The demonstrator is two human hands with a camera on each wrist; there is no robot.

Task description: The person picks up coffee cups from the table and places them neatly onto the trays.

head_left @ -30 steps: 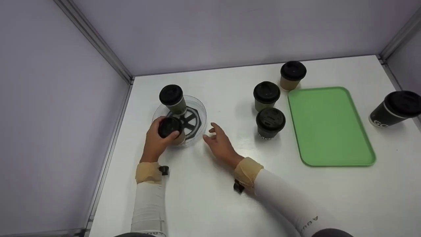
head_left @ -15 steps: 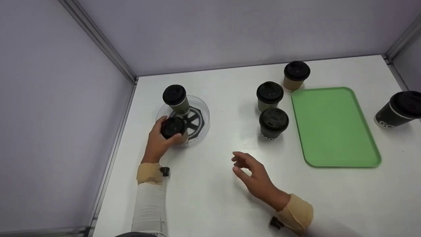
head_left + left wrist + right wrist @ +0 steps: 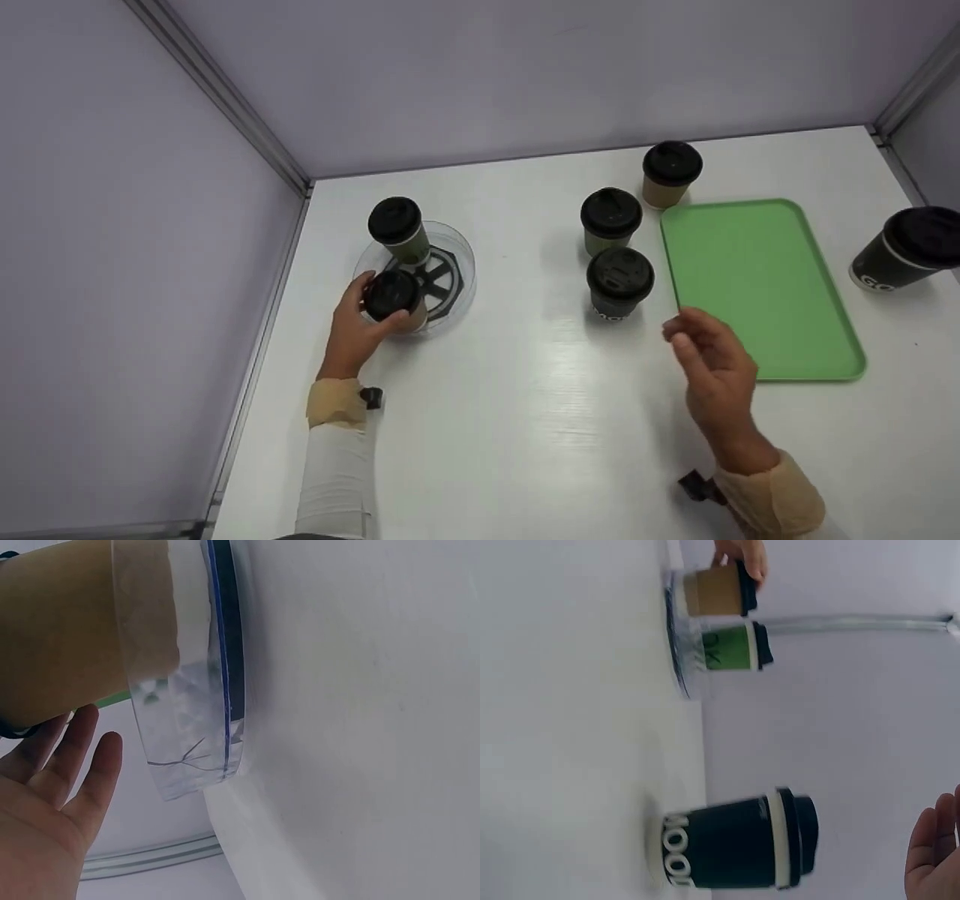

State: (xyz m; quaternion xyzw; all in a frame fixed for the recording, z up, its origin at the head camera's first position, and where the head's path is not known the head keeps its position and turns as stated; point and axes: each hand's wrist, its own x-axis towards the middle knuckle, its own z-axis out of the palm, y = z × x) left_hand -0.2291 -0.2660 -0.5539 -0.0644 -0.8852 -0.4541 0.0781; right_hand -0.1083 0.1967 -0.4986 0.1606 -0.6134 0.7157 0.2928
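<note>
My left hand (image 3: 355, 328) holds a brown paper cup (image 3: 56, 630) by its black lid (image 3: 393, 295), thumb on one side and fingers on the other. That cup stands in a clear round dish (image 3: 459, 300) with a dark spoked pattern on its bottom. Behind it in the same dish is a green cup (image 3: 412, 249), also black-lidded. My right hand (image 3: 716, 375) hovers over the lower left edge of the green tray (image 3: 765, 292), fingers loosely bent and holding nothing. Nearest to it stands a dark cup with white letters (image 3: 731, 844).
Behind the dark cup are another green cup (image 3: 604, 241) and a brown cup (image 3: 664, 193), both with black lids. A taller dark cup (image 3: 885, 264) stands right of the tray. Walls (image 3: 480, 82) border the white table (image 3: 517, 420).
My right hand has moved away from the dish, rightward across the table to the tray's edge. The left hand has stayed at the brown cup, and the cups have not visibly moved.
</note>
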